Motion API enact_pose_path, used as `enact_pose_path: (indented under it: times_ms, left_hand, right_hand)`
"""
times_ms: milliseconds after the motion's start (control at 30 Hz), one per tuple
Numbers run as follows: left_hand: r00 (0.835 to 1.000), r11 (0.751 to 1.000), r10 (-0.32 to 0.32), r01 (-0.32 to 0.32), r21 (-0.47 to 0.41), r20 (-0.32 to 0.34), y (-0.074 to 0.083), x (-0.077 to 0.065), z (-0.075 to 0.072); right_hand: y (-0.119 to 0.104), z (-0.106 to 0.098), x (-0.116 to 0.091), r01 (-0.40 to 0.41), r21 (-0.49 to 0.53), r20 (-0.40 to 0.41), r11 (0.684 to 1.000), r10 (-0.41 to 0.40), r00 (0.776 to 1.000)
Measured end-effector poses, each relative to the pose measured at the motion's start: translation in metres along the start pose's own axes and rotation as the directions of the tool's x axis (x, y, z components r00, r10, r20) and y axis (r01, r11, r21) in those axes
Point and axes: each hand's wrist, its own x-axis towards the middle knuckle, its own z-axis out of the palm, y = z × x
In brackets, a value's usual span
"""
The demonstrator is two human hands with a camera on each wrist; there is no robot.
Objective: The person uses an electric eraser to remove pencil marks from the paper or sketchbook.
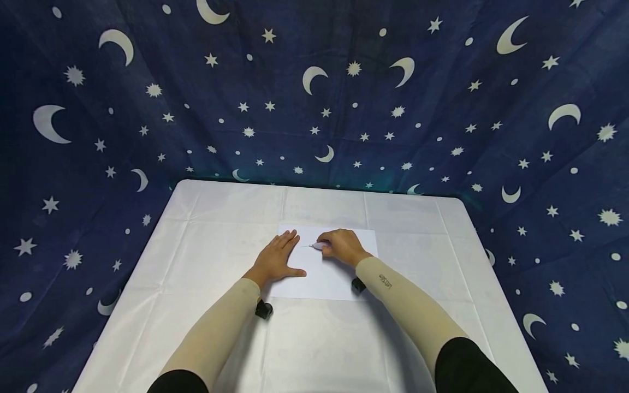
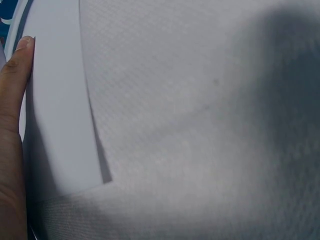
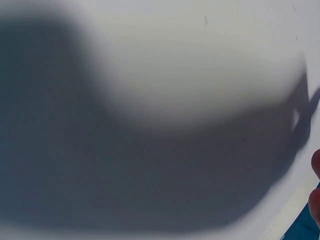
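Note:
A sheet of white paper (image 1: 304, 286) lies on the table. My left hand (image 1: 277, 261) rests on its left side with the fingers straight and the thumb spread toward the middle. In the left wrist view, the thumb (image 2: 15, 85) shows over the paper near its edge. My right hand (image 1: 344, 246) pinches a small pale tapered tool (image 1: 318, 246), its narrow tip pointing left at the paper. A short thin line shows at the tip; whether it is a mark or part of the tool I cannot tell. In the right wrist view only fingertips (image 3: 315, 205) show at the edge.
The table (image 1: 211, 262) has a white creased cover and rounded far corners. A dark blue curtain (image 1: 285, 82) with moons and stars hangs behind and on both sides. Dark wrist cameras (image 1: 263, 310) sit under both wrists. Shadow covers much of the right wrist view.

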Motion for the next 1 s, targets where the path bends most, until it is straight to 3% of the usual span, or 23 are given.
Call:
enact_pose_path:
  times_ms: [1000]
  left_hand:
    - [1.0,1.0,-0.008,0.008,0.018,0.007,0.0016,-0.0005,-0.004]
  right_hand:
    - [-0.003,0.0031,0.0021,0.009,0.013,0.016,1.0,-0.009,1.0]
